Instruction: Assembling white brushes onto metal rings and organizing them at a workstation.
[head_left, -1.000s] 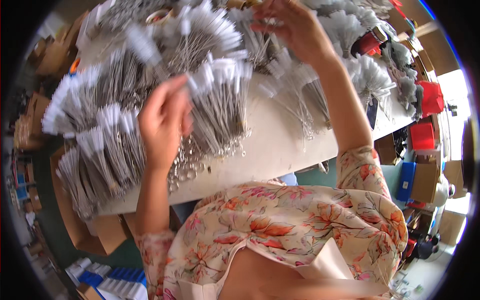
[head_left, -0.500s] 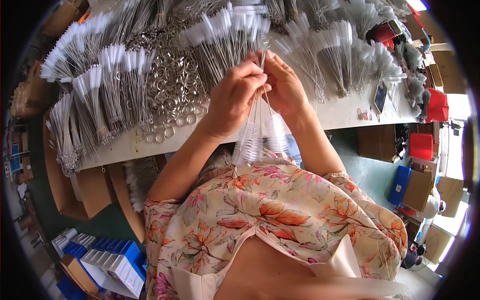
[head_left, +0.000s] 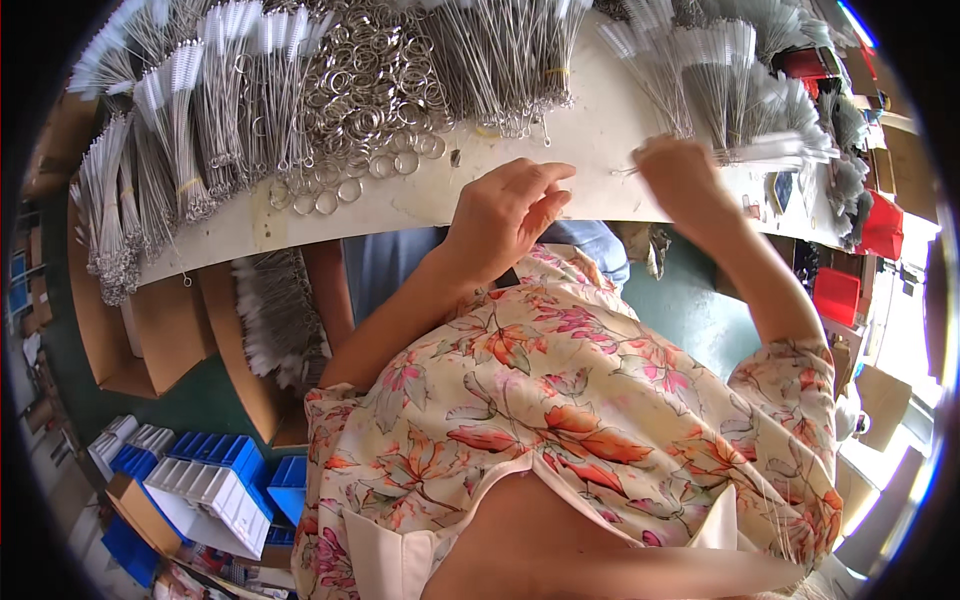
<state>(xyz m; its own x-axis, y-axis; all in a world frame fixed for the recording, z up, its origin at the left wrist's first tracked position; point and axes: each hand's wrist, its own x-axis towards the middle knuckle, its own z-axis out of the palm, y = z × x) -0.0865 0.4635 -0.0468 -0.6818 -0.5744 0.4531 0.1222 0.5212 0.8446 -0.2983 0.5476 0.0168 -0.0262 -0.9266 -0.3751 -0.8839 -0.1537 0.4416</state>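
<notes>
The right hand (head_left: 680,180) is blurred, its fingers curled down at the stems of a loose fan of thin wire brushes (head_left: 745,150) lying on the white table (head_left: 600,120); it seems to pinch one or a few of the wires, though the blur leaves it unclear how many, or how firmly. The left hand (head_left: 505,215) rests at the near edge of that table with fingers half curled and nothing visibly held; whether a thin wire hides under the fingertips cannot be told. The brushes under the right hand sit toward the table's right end, close to its near edge, their white bristle tips pointing away from the person. Further along the table, toward its far middle, lies a heap of metal rings (head_left: 365,95), with a few strays just beyond the left hand, and tied bundles of brushes (head_left: 200,130) cover the table's left end. The likeliest slip, as I judge it, is a snag: the wires lie crossed, so lifting one could drag its neighbours off the near edge onto the lap or floor. A loose pinch on such thin stems could also drop the brush, and the stray rings near the edge could be swept off by the left wrist.
</notes>
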